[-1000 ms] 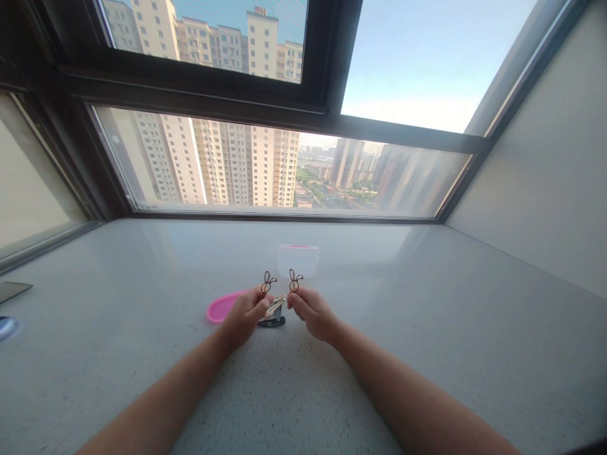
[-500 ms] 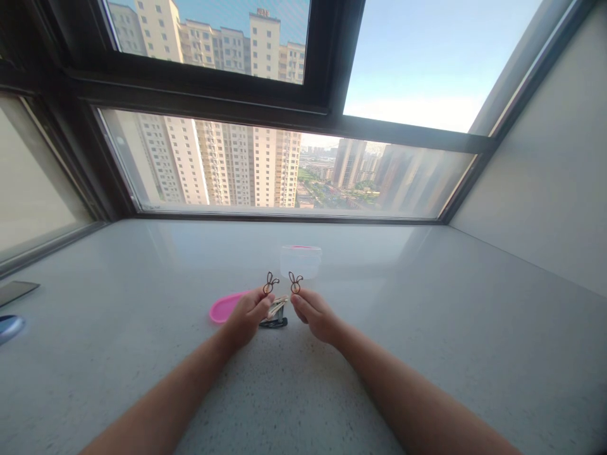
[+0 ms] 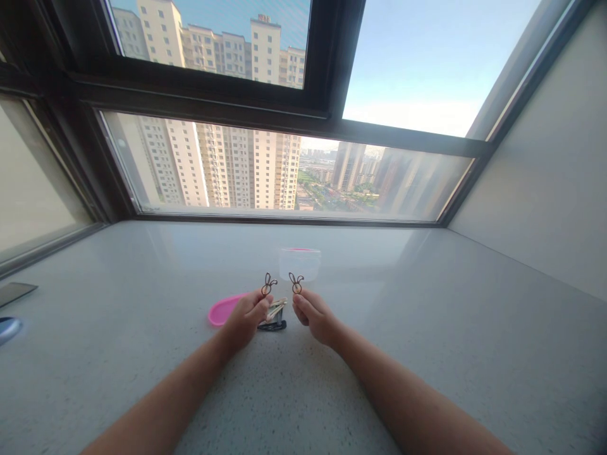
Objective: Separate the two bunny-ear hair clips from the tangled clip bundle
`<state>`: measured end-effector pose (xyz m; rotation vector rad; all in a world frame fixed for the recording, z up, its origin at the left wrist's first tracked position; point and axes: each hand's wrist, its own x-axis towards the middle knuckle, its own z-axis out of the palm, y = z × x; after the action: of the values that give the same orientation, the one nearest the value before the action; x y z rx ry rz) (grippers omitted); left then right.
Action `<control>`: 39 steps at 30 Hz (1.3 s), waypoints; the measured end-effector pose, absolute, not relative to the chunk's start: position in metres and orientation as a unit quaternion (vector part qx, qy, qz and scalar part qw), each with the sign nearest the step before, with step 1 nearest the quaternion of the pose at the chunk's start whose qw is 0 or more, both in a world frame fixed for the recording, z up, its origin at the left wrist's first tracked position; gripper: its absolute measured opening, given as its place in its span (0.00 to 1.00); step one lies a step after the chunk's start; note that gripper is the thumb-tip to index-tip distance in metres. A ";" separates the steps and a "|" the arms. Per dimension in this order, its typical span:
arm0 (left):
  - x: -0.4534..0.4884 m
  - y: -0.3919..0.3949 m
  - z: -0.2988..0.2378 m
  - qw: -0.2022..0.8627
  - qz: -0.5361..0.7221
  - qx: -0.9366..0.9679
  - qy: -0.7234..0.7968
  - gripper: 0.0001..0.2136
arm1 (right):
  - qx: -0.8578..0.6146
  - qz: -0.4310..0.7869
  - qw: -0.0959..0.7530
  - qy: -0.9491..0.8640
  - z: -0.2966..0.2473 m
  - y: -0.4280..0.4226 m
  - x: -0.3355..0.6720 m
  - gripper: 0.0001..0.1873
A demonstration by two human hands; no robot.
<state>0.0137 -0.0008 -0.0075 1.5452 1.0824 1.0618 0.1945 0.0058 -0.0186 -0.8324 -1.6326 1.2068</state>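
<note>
Between the thumb and fingers of my left hand is a dark, rabbit-shaped hair clip, ears up. My right hand pinches a matching rabbit-shaped hair clip, held upright a short way to the right of the first. Below and between the hands lie cream hair clips and black hair clips, partly covered by my left fingers. A pink oval lid rests on the counter, its right part hidden behind my left hand. Beyond both hands stands a clear plastic box.
The speckled pale counter runs up to a dark window frame. A flat dark object and a round bluish object, cut off by the view, lie at the far left. A white wall rises on the right.
The two rabbit-shaped hair clips are slightly farther apart, the left one having shifted a little left and the right one a little right. Both remain pinched.
</note>
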 end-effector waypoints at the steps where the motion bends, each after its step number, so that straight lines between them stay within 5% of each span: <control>1: 0.014 -0.001 -0.007 0.476 0.434 0.626 0.439 0.12 | -0.336 0.490 0.456 -0.662 -0.019 0.006 0.194 0.20; 39: 0.013 0.001 -0.008 0.484 0.434 0.630 0.426 0.14 | -0.326 0.464 0.466 -0.679 -0.016 0.004 0.195 0.19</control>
<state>0.0133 0.0010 -0.0079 1.5341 1.0369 1.0572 0.1953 0.0038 -0.0165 -0.7991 -1.6660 1.1399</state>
